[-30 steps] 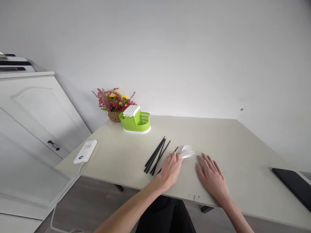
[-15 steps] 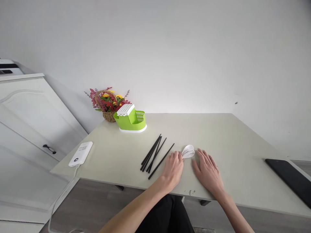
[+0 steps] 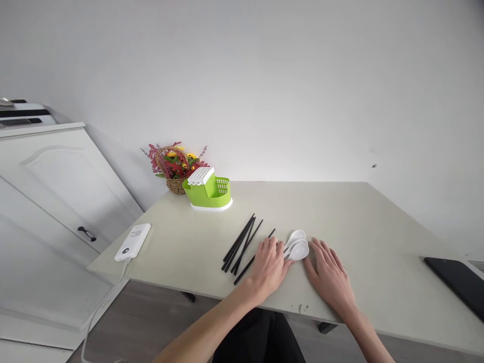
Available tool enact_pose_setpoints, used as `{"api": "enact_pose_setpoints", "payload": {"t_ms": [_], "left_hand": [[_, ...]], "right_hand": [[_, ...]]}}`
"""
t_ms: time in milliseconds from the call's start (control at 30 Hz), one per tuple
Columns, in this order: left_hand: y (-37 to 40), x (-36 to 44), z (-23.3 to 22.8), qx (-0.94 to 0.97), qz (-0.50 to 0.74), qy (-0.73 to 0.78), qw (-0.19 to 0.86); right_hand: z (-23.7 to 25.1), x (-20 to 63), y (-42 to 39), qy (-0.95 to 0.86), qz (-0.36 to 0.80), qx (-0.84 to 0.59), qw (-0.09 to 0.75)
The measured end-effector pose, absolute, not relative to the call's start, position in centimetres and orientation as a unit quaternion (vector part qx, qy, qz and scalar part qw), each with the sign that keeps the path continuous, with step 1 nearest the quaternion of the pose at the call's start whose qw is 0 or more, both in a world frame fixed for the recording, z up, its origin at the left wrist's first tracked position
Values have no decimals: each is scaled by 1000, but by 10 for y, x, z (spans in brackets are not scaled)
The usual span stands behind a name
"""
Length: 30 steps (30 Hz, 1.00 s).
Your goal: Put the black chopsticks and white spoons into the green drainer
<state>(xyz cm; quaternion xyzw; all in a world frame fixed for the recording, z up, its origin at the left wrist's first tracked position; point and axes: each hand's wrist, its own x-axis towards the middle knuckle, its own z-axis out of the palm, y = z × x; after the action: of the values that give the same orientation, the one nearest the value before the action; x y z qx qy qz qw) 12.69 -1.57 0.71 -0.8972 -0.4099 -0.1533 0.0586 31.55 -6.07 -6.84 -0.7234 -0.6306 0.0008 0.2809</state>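
On the pale surface, the left hand covers white spoons at their handles, perhaps steadying them, grip unclear; at three o'clock, the right hand lies flat.

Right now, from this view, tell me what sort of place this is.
Probably a room in a home, though which room is unclear: a panelled cabinet stands left of the table, which holds flowers, chopsticks and white spoons.

Soft light | wall brightest low centre | upper corners dim | wide-angle stretch
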Motion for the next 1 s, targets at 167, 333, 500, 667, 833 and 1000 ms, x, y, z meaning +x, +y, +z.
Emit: {"api": "enact_pose_setpoints", "payload": {"t_ms": [167, 333, 500, 667, 833, 1000], "left_hand": [[36, 84, 55, -869, -227, -424, 114], [129, 7, 120, -783, -287, -510, 209], [191, -61, 136, -754, -263, -566, 206], [204, -68, 117, -781, -269, -531, 191], [195, -28, 112, -793, -285, -519, 145], [175, 31, 111, -825, -275, -491, 44]], "right_hand": [[-69, 316, -61, -628, 3, -729, 270], [-72, 316, -60, -628, -11, -726, 281], [-75, 317, -58, -623, -21, -721, 301], [-74, 318, -59, -609, -15, -722, 328], [-76, 322, -60, -592, 20, -727, 346], [-74, 322, -61, -572, 52, -737, 357]]}}
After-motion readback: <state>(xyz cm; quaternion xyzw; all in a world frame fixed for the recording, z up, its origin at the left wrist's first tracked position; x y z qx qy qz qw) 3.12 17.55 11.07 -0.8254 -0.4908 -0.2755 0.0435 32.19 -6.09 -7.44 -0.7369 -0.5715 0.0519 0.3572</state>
